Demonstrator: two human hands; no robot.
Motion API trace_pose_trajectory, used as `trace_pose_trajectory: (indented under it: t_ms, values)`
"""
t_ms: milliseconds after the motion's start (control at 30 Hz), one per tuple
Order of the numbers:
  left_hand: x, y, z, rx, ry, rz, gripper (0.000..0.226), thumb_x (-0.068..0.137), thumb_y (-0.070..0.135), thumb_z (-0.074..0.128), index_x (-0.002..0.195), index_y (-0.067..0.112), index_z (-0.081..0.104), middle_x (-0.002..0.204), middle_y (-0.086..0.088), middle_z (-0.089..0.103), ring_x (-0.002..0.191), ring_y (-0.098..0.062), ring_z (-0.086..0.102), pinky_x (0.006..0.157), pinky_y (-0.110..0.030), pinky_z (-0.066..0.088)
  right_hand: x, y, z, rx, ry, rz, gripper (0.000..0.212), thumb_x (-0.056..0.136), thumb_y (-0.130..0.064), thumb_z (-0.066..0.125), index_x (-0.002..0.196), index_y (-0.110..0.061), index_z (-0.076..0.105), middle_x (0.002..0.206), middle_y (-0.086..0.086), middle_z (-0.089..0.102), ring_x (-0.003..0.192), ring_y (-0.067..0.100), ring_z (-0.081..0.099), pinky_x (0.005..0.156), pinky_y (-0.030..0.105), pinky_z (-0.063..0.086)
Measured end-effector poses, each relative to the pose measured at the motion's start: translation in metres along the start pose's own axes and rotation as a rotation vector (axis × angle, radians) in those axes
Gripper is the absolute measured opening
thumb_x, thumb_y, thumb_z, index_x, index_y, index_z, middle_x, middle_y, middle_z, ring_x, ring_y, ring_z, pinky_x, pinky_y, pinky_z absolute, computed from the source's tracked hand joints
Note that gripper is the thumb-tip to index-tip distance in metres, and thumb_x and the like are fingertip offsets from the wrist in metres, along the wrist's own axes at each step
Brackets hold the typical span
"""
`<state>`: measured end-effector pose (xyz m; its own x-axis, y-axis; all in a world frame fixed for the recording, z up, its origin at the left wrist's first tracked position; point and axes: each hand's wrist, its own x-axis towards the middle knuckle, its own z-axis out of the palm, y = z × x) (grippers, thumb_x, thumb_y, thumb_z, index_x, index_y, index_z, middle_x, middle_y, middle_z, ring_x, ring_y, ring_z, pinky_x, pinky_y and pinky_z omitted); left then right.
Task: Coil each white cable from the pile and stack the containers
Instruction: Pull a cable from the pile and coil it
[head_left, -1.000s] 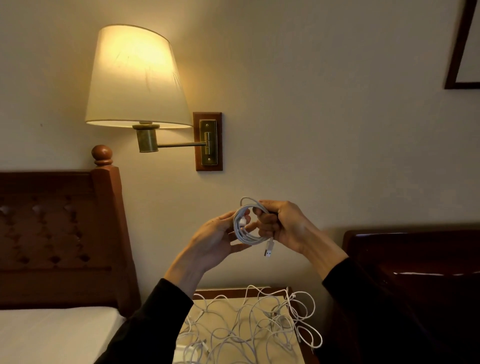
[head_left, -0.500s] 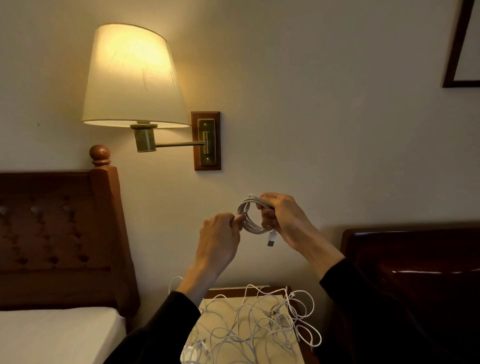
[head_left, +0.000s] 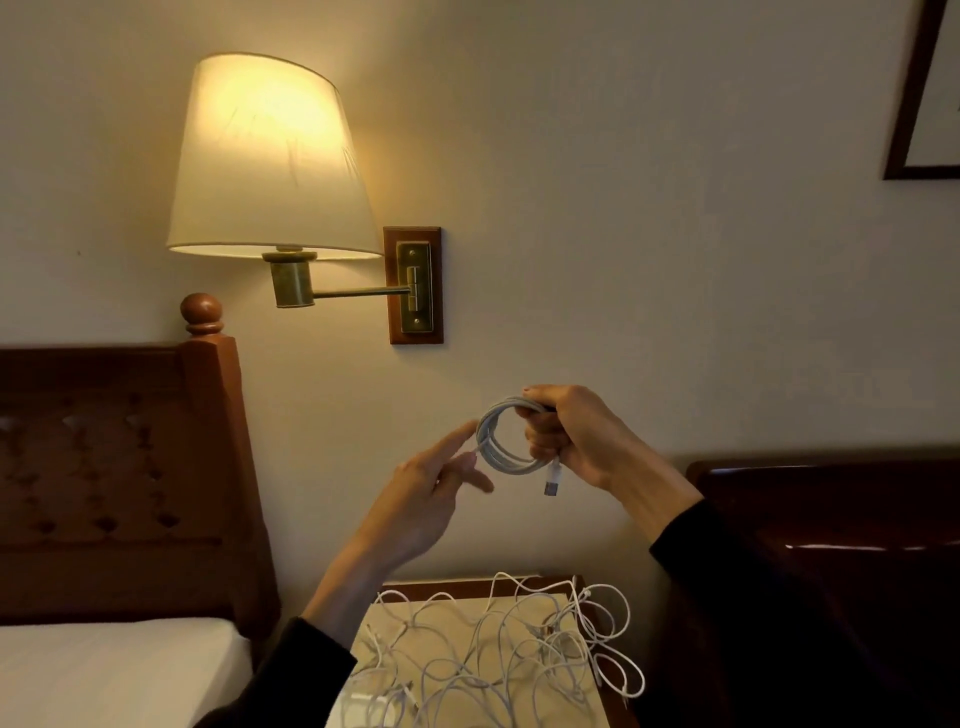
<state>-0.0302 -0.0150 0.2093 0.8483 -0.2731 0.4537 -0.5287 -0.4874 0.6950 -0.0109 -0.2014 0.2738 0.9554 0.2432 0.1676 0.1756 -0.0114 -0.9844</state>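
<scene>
My right hand (head_left: 571, 434) grips a coiled white cable (head_left: 501, 441) in front of the wall, its fingers curled round the right side of the loops. A plug end (head_left: 552, 478) hangs down from the coil. My left hand (head_left: 431, 493) is just left of the coil with its fingers stretched out, the forefinger tip touching the loops' left edge. Below, a tangled pile of white cables (head_left: 498, 654) lies on the nightstand (head_left: 447, 623). No containers can be seen.
A lit wall lamp (head_left: 270, 161) hangs above left on a brass arm. A wooden headboard (head_left: 119, 467) and white bed (head_left: 104, 670) are at the left. Dark wooden furniture (head_left: 831, 545) stands at the right. A picture frame corner (head_left: 919, 104) is at the top right.
My left hand has let go of the coil's left side, dropped a little and opened its fingers. My right hand keeps its grip on the coil, which has barely moved.
</scene>
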Motion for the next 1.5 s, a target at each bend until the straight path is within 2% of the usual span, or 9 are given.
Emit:
trace_pose_trajectory:
  t_ms: [100,267,400,500,767,900,1167,1400,1500]
  values:
    - [0.005,0.006,-0.002,0.101,-0.003,0.084,0.050,0.102,0.013,0.043,0.147,0.033,0.032,0.134,0.014,0.053,0.118,-0.007,0.049,0.097,-0.028,0.042,0.001,-0.001,0.007,-0.039,-0.022,0.005,0.041,0.103,-0.017,0.034,0.064,-0.012,0.047,0.051,-0.003,0.028,0.047,0.012,0.025,0.050,0.026,0.029]
    - [0.008,0.021,-0.004,-0.363,0.006,-0.007,0.032,0.093,-0.005,0.046,0.113,0.015,0.061,0.091,0.001,0.060,0.077,-0.005,0.051,0.067,-0.022,0.040,0.000,0.000,0.009,-0.025,-0.033,-0.001,0.037,0.103,-0.019,0.037,0.069,-0.010,0.050,0.050,-0.004,0.030,0.048,0.012,0.027,0.052,0.027,0.032]
    - [0.007,0.032,-0.002,-0.469,-0.034,-0.163,0.021,0.081,0.028,0.048,0.092,0.014,0.059,0.077,0.001,0.047,0.075,-0.014,0.040,0.067,-0.030,0.032,-0.001,0.005,0.014,-0.059,0.001,-0.026,0.037,0.103,-0.020,0.040,0.071,-0.008,0.055,0.047,-0.007,0.035,0.047,0.011,0.032,0.055,0.028,0.038]
    - [0.013,0.039,0.005,-0.349,0.045,-0.177,0.044,0.098,0.053,0.036,0.079,0.015,0.046,0.074,-0.002,0.040,0.068,-0.013,0.035,0.062,-0.026,0.031,-0.002,0.009,0.016,-0.078,-0.001,-0.054,0.035,0.104,-0.021,0.041,0.076,-0.008,0.058,0.051,-0.005,0.042,0.050,0.010,0.039,0.059,0.028,0.043]
    - [0.022,0.026,0.023,-0.139,0.396,-0.052,0.038,0.102,0.038,0.033,0.077,0.020,0.054,0.068,0.001,0.048,0.061,-0.009,0.043,0.051,-0.009,0.037,-0.005,0.026,0.004,-0.540,0.249,-0.250,0.026,0.101,-0.021,0.050,0.095,-0.009,0.072,0.086,0.004,0.072,0.081,0.018,0.068,0.075,0.027,0.058]
    - [0.025,0.022,0.024,-0.125,0.445,-0.030,0.038,0.102,0.038,0.035,0.077,0.015,0.052,0.066,0.000,0.046,0.059,-0.009,0.041,0.050,-0.009,0.036,-0.013,0.037,-0.005,-0.682,0.256,-0.303,0.014,0.094,-0.019,0.063,0.096,-0.012,0.075,0.083,-0.004,0.071,0.075,0.009,0.066,0.070,0.020,0.056]
    - [0.025,0.007,0.029,-0.078,0.485,0.007,0.039,0.101,0.039,0.038,0.083,0.012,0.060,0.065,0.001,0.050,0.056,-0.002,0.043,0.049,-0.015,0.034,-0.021,0.025,-0.007,-0.359,0.181,-0.061,0.013,0.091,-0.014,0.066,0.092,-0.002,0.072,0.075,0.006,0.071,0.061,0.012,0.068,0.060,0.021,0.055]
    - [0.029,0.004,0.038,-0.144,0.469,-0.073,0.040,0.101,0.044,0.035,0.096,0.019,0.065,0.074,-0.005,0.060,0.065,-0.019,0.054,0.056,-0.029,0.048,-0.022,0.039,0.022,0.111,0.290,-0.127,0.012,0.093,-0.010,0.062,0.096,-0.001,0.069,0.083,0.013,0.075,0.077,0.024,0.075,0.075,0.030,0.061]
    - [0.028,0.010,0.040,-0.240,0.463,-0.078,0.036,0.101,0.042,0.035,0.102,0.023,0.066,0.077,0.002,0.062,0.069,-0.011,0.060,0.057,-0.024,0.053,-0.019,0.054,0.034,0.016,0.438,-0.245,0.008,0.087,-0.012,0.071,0.092,-0.008,0.068,0.088,0.009,0.073,0.077,0.018,0.074,0.073,0.026,0.060]
